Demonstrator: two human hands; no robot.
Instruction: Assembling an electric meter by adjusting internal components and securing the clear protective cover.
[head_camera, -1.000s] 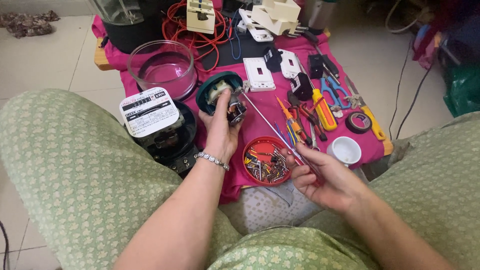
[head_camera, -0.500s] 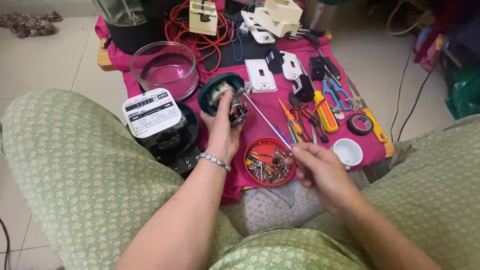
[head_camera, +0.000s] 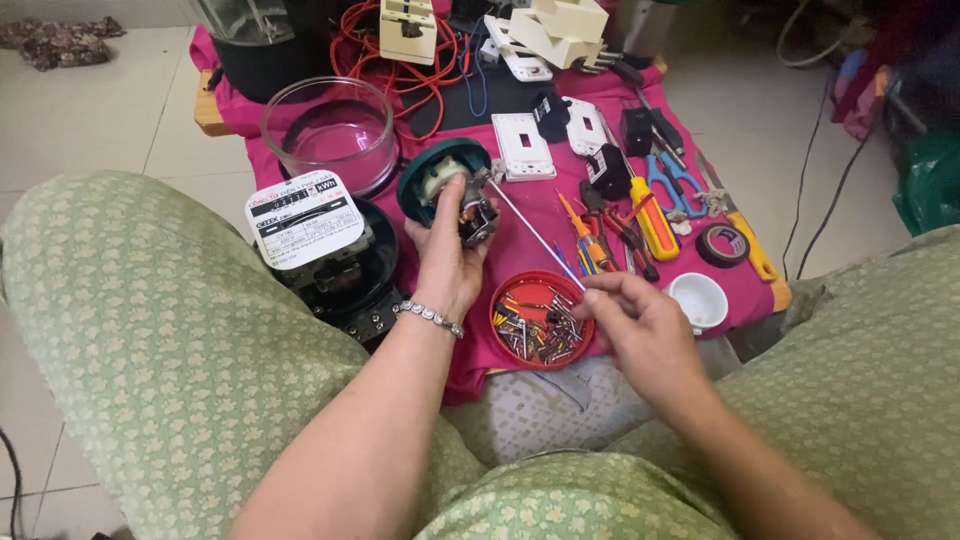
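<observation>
- Little has shifted since the earlier frames: both hands remain at the middle of the frame, the rod's far end now resting against the motor.
- Left hand (head_camera: 445, 265) grips a small motor (head_camera: 476, 217), fingers curled shut around it, steadying it above the teal round housing (head_camera: 420, 180).
- Right hand (head_camera: 640, 325) pinches a thin metal rod (head_camera: 535, 235) between closed fingertips, angled up-left so its tip meets the motor.
- Red dish of screws (head_camera: 540, 320) sits between the hands, within easy reach.
- Electric meter (head_camera: 305, 220) lies left of centre; glass bowl (head_camera: 328, 132) stands above it on the pink cloth (head_camera: 530, 200).
</observation>
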